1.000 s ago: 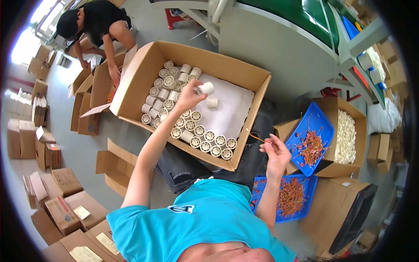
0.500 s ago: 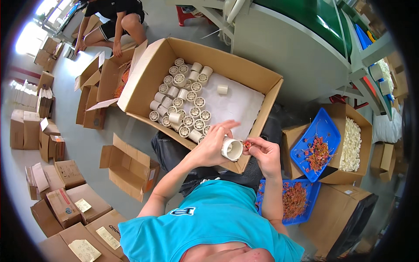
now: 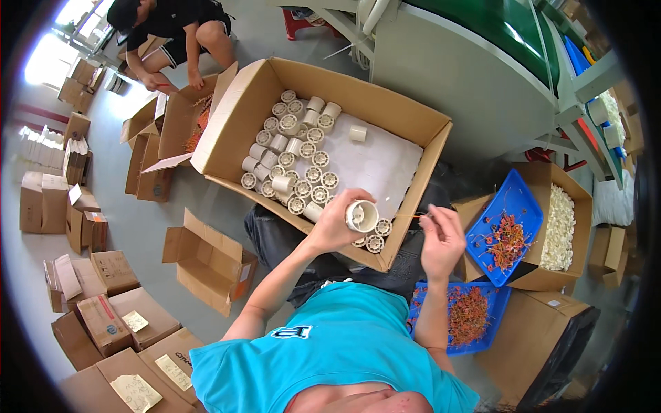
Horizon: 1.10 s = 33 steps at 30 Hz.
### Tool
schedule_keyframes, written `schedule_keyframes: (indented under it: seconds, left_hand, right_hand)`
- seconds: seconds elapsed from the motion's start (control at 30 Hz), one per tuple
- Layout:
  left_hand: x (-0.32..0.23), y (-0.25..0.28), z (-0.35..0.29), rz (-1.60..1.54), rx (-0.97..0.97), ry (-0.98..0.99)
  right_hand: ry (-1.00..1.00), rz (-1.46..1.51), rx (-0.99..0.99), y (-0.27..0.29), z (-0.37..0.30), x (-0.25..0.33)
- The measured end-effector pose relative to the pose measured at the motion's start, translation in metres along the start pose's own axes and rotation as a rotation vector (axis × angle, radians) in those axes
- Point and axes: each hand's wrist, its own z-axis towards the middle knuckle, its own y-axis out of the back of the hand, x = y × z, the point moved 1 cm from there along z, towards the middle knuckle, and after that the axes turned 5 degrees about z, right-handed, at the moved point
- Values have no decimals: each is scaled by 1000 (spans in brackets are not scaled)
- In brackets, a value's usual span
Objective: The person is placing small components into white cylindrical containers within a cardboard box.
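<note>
your left hand (image 3: 330, 227) has its grip closed around a white spool (image 3: 361, 215), open end facing you, just above the near edge of the big carton (image 3: 420, 199). your right hand (image 3: 441, 237), at 3 o'clock from it, pinches a thin orange wire piece (image 3: 412, 217). keep the spool steady and guide the wire straight into the opening.
</note>
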Motion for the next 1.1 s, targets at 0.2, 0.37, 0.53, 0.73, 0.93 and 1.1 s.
schedule_keyframes:
  seconds: [0.2, 0.37, 0.53, 0.73, 0.93, 1.1]
  left_hand:
    - [4, -6, 5, 183, -188, -205]
    - [5, -12, 7, 210, -248, -310]
    - [4, -10, 8, 214, -241, -365]
    - [0, -10, 9, 216, -234, -392]
    - [-12, -7, 12, 335, -175, -397]
    - [-12, -13, 15, 324, -90, -366]
  right_hand:
    - [91, 39, 130, 7, 1, 46]
    - [52, 47, 243, -4, -7, 49]
    - [-40, 82, 241, -9, -7, 39]
    - [-79, 51, 243, -12, -4, 36]
    - [-139, 4, 169, -20, -5, 44]
    - [295, -140, 194, -34, -9, 39]
